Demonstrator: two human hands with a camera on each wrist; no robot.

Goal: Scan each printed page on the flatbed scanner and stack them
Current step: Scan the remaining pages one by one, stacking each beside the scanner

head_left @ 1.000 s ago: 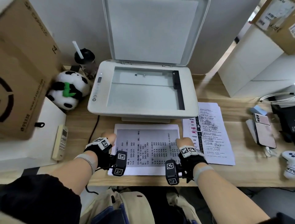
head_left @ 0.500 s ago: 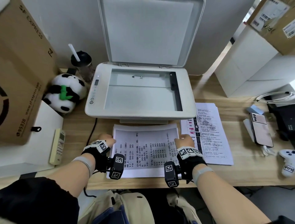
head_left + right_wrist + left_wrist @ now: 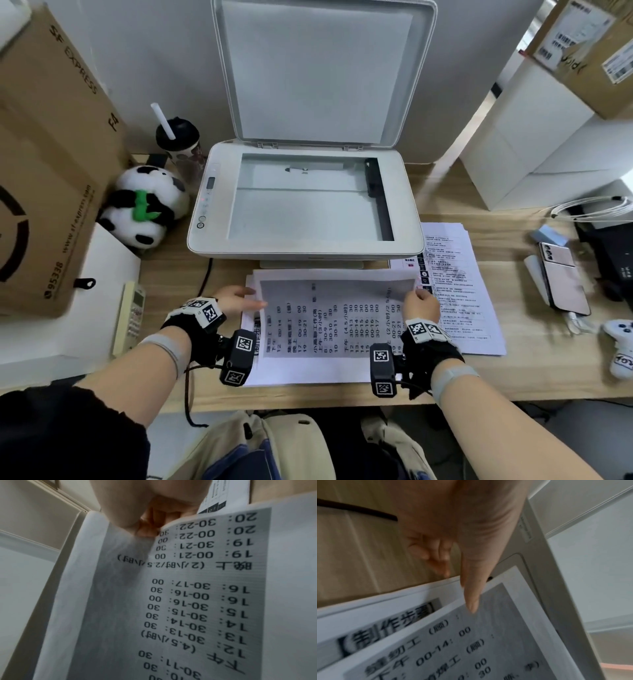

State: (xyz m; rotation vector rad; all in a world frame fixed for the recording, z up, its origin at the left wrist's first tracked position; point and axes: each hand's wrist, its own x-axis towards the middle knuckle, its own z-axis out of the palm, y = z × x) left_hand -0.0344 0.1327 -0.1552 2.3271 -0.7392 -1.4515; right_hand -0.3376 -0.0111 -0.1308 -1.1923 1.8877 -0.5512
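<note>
The flatbed scanner (image 3: 305, 250) stands at the back of the desk with its lid (image 3: 322, 68) raised and its glass (image 3: 308, 209) bare. In front of it lies a pile of printed pages (image 3: 274, 370). Its top page (image 3: 329, 318), a grey block with times, is raised off the pile. My left hand (image 3: 251, 298) pinches the page's left edge, thumb (image 3: 471, 592) on top. My right hand (image 3: 412, 294) pinches its right edge (image 3: 171, 524). In the left wrist view a page with a bold heading (image 3: 385, 626) shows under the top page (image 3: 488, 642).
A second stack of printed pages (image 3: 459, 298) lies right of the pile. A plush panda (image 3: 144, 205), a lidded cup (image 3: 178, 144) and a cardboard box (image 3: 51, 154) stand to the left, with a remote (image 3: 132, 315) near them. A phone (image 3: 561, 277) and a controller (image 3: 620, 342) lie at the right.
Both hands, earlier resting at the sides of the top page, now pinch its edges, and the page has lifted off the pile towards the scanner.
</note>
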